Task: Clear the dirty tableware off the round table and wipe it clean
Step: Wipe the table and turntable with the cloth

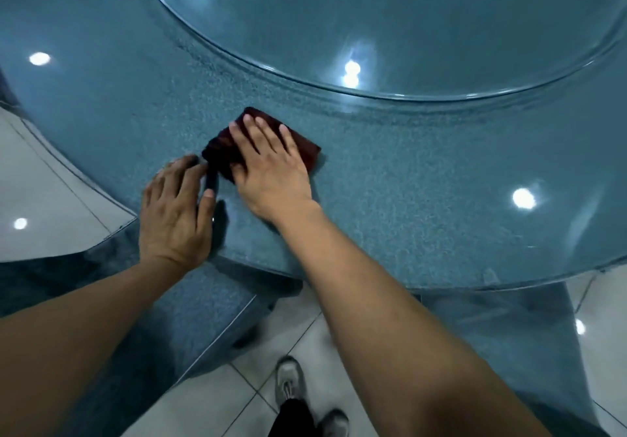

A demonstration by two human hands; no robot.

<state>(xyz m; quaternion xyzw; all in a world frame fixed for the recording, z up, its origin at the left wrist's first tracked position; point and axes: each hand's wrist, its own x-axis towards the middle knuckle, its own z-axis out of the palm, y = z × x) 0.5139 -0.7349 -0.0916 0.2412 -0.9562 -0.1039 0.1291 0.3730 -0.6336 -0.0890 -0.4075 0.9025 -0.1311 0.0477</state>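
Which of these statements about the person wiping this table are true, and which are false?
1. The right hand lies flat on a dark red cloth. True.
2. Dirty plates are stacked beside the cloth. False: no tableware shows on the table.
3. The left hand is raised high above the table. False: it is low at the table's near edge, fingers at the cloth's left end.
4. A round glass turntable sits beyond the cloth. True.
5. The floor is carpeted. False: it is pale tile.
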